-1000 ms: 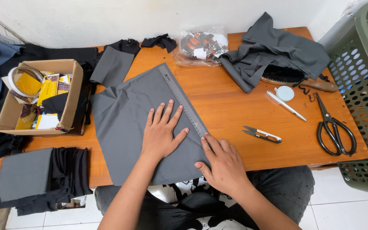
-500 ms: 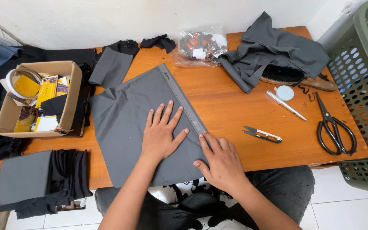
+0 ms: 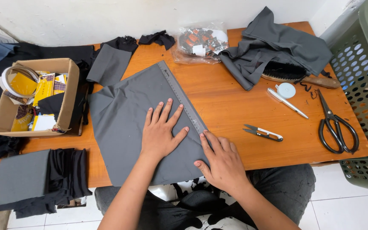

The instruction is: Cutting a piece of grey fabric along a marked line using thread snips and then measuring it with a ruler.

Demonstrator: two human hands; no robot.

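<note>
No shift since before: both flat, open hands, left hand [image 3: 160, 134] and right hand [image 3: 222, 162], on grey cloth [image 3: 124, 123] beside ruler [image 3: 182, 97].

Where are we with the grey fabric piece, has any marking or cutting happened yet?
Done: the grey fabric lies spread flat, with the ruler laid along its right edge. In hand: the left hand presses the fabric, the right hand holds the ruler's near end. Left: no mark visible; scissors and snips lie untouched.
</note>
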